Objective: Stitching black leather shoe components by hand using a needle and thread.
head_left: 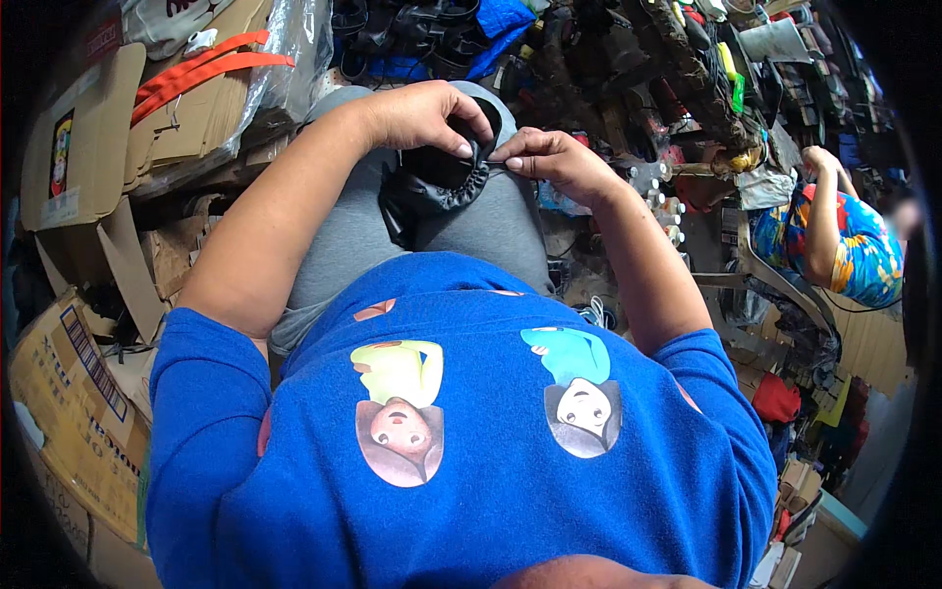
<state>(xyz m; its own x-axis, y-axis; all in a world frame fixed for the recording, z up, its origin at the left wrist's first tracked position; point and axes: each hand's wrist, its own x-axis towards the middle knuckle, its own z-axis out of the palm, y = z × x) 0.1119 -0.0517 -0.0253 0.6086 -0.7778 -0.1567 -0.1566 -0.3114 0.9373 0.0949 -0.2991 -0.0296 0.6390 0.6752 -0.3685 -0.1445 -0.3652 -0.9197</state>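
A black, shiny leather-like piece [444, 194] with a gathered, puckered edge lies over my grey-trousered lap. My left hand [424, 116] pinches its upper edge between thumb and curled fingers. Just right of that edge, my right hand [559, 162] is closed in a pinch on a thin, needle-like sliver [495, 163]. The sliver reaches to the puckered rim; whether it is a needle or a thread end is too small to tell. Part of the black piece's opening is in shadow under my left fingers.
Flattened cardboard [211, 93] with orange-red strips [211, 69] is stacked at the left, above a printed carton [78, 412]. Black shoe-like items [432, 29] lie ahead. Cluttered shelves fill the far right. Another person in a colourful shirt [854, 240] sits at the right.
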